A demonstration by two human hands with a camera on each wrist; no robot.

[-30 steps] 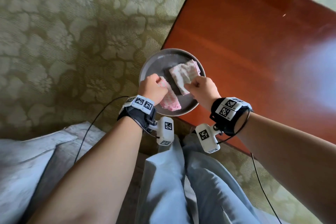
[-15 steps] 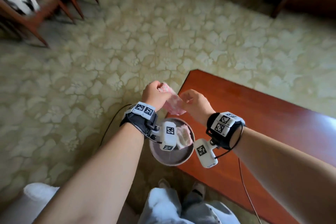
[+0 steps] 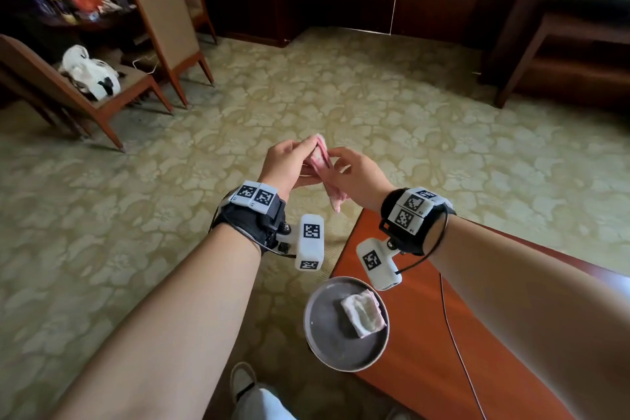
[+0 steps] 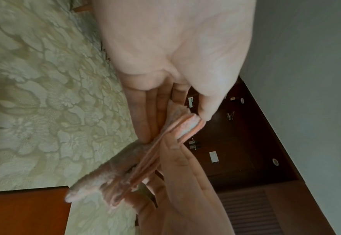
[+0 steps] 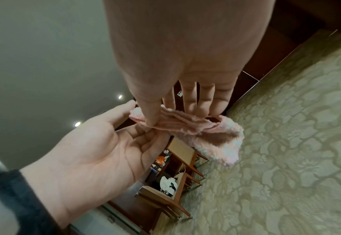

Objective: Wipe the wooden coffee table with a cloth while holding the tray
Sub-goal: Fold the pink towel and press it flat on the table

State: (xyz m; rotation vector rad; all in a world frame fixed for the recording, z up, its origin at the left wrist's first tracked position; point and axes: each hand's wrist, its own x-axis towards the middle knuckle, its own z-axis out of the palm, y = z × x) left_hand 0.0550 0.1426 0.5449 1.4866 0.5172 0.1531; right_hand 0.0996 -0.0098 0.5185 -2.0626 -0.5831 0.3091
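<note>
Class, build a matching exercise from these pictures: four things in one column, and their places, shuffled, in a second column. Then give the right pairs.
Things:
1. pink cloth
2. folded cloth
3. round tray
4. white bag

Places:
A. on a chair seat
B. on the corner of the wooden coffee table
C. pinched between both hands, left hand and right hand
D. lying in the tray

Pairs: 1-C, 2-D, 3-B, 4-A

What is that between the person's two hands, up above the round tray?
A folded pink cloth, pinched by both the left hand and the right hand. The right wrist view shows it best.
</note>
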